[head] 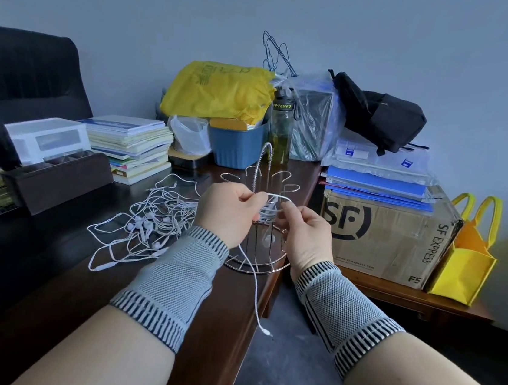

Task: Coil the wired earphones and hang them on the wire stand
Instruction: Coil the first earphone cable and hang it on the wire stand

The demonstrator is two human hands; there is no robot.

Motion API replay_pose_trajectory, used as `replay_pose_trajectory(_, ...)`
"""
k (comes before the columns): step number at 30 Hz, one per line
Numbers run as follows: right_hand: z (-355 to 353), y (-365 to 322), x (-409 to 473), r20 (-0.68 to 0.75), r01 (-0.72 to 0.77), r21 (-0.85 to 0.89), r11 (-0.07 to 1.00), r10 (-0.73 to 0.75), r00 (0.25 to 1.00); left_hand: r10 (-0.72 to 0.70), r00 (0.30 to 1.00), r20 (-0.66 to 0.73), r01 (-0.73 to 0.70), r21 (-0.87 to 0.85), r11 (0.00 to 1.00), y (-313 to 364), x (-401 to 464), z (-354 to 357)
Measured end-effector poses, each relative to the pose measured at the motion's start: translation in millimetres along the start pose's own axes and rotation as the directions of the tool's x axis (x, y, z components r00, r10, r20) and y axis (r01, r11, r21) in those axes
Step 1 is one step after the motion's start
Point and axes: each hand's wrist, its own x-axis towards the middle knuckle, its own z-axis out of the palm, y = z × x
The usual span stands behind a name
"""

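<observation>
Mid-coil from where I'm watching: left hand [228, 211] and right hand [302, 229] both pinch one white earphone cord [271, 207] in front of the wire stand [265, 168] (nothing visibly hung yet), tangled pile [151, 221] waiting at 9 o'clock.

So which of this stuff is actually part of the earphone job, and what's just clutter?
Job:
- earphone cable pinched between left hand and right hand
- wire stand
- tangled earphones on the table

Clutter:
- books
- blue bin
- bottle
- SF box
- yellow tote
</observation>
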Motion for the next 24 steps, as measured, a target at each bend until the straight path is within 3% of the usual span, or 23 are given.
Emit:
replay_pose_trajectory(3,3,-5,4,-0.005,-0.031,-0.058,0.998,0.030,1.000,-0.023,0.997,-0.068,0.035,0.168,0.985,-1,3,9)
replay_pose_trajectory(10,7,-12,15,-0.026,-0.129,-0.072,0.989,0.128,0.991,0.026,0.996,-0.085,0.001,0.310,0.951,-13,1,11)
replay_pose_trajectory(24,20,-11,25,-0.091,-0.123,-0.281,0.952,0.101,0.991,-0.072,0.995,-0.072,0.089,0.271,0.958,-19,5,19)
